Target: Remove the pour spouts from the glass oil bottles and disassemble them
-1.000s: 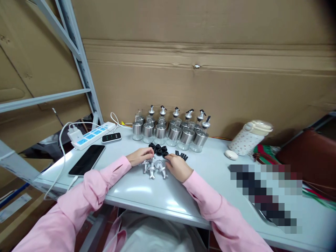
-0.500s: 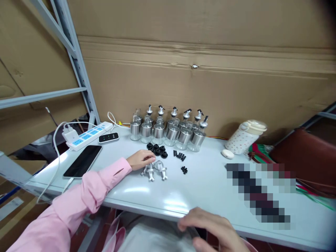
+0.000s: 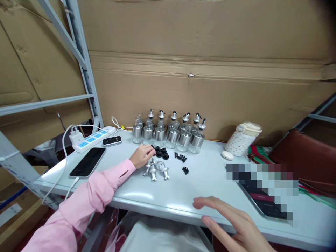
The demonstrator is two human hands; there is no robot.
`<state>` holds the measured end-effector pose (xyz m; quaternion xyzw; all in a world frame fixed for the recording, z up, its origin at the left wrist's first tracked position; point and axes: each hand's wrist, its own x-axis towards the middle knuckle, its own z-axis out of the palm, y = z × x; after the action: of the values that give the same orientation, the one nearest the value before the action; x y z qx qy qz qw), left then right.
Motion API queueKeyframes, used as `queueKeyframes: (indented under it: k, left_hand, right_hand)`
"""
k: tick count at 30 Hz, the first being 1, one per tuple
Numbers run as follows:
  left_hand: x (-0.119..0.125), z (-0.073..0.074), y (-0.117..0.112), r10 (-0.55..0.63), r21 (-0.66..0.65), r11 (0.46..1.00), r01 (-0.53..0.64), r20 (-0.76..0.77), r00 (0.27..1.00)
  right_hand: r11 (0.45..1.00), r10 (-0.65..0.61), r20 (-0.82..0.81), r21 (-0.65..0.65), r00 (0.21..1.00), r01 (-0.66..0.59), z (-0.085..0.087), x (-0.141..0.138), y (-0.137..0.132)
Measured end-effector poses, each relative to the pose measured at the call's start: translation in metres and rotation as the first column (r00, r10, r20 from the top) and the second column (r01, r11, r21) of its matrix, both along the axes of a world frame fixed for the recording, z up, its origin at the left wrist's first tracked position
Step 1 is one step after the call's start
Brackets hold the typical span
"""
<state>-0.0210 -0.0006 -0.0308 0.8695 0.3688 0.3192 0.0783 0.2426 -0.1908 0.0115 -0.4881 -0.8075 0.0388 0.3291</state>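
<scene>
Cardboard (image 3: 204, 101) walls off the back of a glossy pale desk (image 3: 157, 194), where bottles (image 3: 184, 139) stand in rows. Nearer, black stoppers (image 3: 165, 156) lie clustered, with the left grip (image 3: 142, 156) at their left side, fingers bent over the end of the cluster; whether it pinches one is hidden. Out over the near edge, the right grip (image 3: 243, 224) hangs bare, thumb and forefinger spread apart. By their look the stoppers are light and rubbery, likely to give a little and cling to skin, hardly fragile; a pinch around the wide rim should suit. Just in front of them lie silver spouts (image 3: 153, 172), crowded together; these look stiff, light and smooth, apt to slide or catch on one another, so best taken singly by the body. Strips (image 3: 180, 157) and caps (image 3: 185, 170), both black, lie farther right, small enough to call for fingertips alone.
</scene>
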Motion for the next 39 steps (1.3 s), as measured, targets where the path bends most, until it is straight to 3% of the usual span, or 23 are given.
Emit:
queueKeyframes:
  k: [7, 11, 15, 17, 20, 23, 29, 34, 39]
  left_hand:
    - [0.000, 0.001, -0.002, 0.038, 0.105, 0.993, -0.047, 0.081, 0.996]
    - [0.003, 0.001, -0.004, 0.025, 0.132, 0.990, -0.044, 0.137, 0.990]
    - [0.006, 0.001, -0.008, -0.012, 0.167, 0.986, -0.014, 0.149, 0.989]
    - [0.007, 0.003, -0.012, -0.026, 0.206, 0.978, -0.008, 0.161, 0.987]
    - [0.010, 0.009, -0.021, -0.050, 0.298, 0.955, -0.006, 0.181, 0.982]
    - [0.014, 0.016, -0.032, -0.075, 0.409, 0.913, -0.006, 0.182, 0.981]
    - [0.013, 0.019, -0.035, -0.047, 0.468, 0.876, -0.114, 0.318, 0.947]
    - [0.009, 0.011, -0.024, -0.009, 0.418, 0.903, -0.099, 0.248, 0.969]
    - [0.006, 0.007, -0.019, -0.020, 0.419, 0.905, -0.079, 0.226, 0.974]
  right_hand:
    - [0.998, -0.045, -0.223, 0.023, 0.974, 0.051, 0.004, -0.006, 0.001]
    - [0.995, -0.073, -0.340, 0.037, 0.938, 0.091, 0.013, -0.007, 0.023]
    - [0.984, -0.047, -0.578, 0.116, 0.814, 0.139, 0.031, 0.002, 0.092]
    - [0.958, -0.071, -0.666, 0.162, 0.742, 0.237, 0.033, 0.013, 0.139]
    - [0.878, -0.251, -0.679, 0.141, 0.690, 0.458, 0.023, 0.033, 0.202]
    - [0.829, -0.344, -0.658, 0.121, 0.670, 0.545, 0.008, 0.049, 0.245]
    - [0.856, -0.381, -0.600, 0.058, 0.703, 0.513, -0.007, 0.051, 0.276]
    - [0.878, -0.289, -0.494, 0.204, 0.820, 0.433, -0.014, 0.053, 0.281]
    - [0.847, -0.231, -0.416, 0.360, 0.880, 0.392, -0.020, 0.054, 0.282]
